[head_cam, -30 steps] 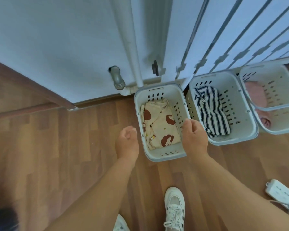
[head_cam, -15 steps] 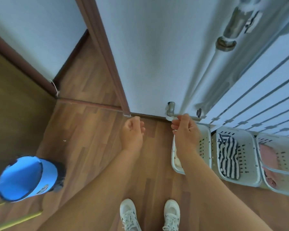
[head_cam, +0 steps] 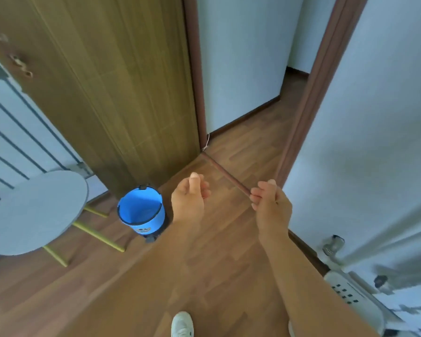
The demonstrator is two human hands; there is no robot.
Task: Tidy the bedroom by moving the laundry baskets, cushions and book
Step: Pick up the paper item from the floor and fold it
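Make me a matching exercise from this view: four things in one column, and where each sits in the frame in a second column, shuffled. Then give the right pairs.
Things:
1. blue bin
2. round grey table
3. white laundry basket
4. wooden door

Places:
A. bottom right corner, against the wall
B. upper left, standing open beside the doorway
C. on the floor at the foot of the door, left of the left hand
D. left edge, on yellow legs

Pairs: 1-C, 2-D, 3-A, 4-B
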